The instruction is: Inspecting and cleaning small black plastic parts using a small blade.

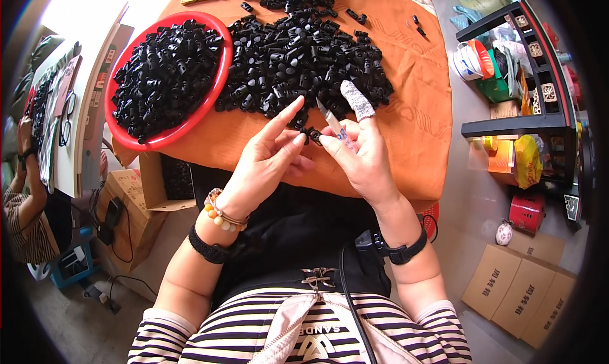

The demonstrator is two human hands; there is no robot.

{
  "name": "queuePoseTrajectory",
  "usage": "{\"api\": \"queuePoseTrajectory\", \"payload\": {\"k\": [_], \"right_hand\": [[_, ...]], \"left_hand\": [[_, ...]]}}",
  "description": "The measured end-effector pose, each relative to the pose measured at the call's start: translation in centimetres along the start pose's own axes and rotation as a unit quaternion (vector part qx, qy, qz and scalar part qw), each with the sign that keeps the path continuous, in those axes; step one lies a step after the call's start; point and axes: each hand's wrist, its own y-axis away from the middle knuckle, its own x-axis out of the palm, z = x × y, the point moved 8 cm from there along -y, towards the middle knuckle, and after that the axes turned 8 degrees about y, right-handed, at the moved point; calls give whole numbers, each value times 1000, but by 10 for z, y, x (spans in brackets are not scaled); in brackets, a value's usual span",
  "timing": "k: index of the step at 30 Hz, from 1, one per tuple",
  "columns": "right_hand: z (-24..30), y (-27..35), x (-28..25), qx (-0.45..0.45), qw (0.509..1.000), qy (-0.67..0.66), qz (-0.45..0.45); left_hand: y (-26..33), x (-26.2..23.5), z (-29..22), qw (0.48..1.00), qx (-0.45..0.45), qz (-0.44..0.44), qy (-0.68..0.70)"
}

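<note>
My left hand (269, 153) is closed at the thumb, its index finger stretched out, with a small black plastic part (312, 135) at the thumb tip. My right hand (365, 158) grips a small knife (336, 124) with a clear handle, blade pointing up and away. The right thumb also reaches the black part, so the piece sits between both hands. A grey knitted finger cover (356, 101) is on the right index finger. Just beyond my hands, a heap of similar black parts (298, 63) lies on the orange tablecloth (406, 142).
A red round basin (227, 63) full of black parts stands at the left. An open cardboard box (152, 180) sits below it. To the right are a dark shelf (507, 126) with goods and flattened cartons (507, 288). At far left, an arm with a striped sleeve (28, 227) shows.
</note>
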Motion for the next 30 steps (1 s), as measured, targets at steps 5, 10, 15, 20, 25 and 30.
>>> {"api": "queuePoseTrajectory", "payload": {"k": [5,10,15,20,25,30], "right_hand": [[-7,-1,-3,-3,1000,16,0],[-2,-4,-4,8,998,-52,-23],[-2,-2,-11,8,1000,-14,-22],[3,0,-9,1,1000,-10,-15],[9,4,-1,6,999,-51,11],[13,10,4,-2,999,-30,25]], "left_hand": [[-4,-3,3,999,-29,20,-32],[-4,0,0,997,-21,14,-73],[-2,-4,-6,999,-2,-32,18],[-1,-3,-10,998,56,-23,-13],[-1,7,-5,998,5,50,-29],[3,6,-3,996,-42,23,81]]}}
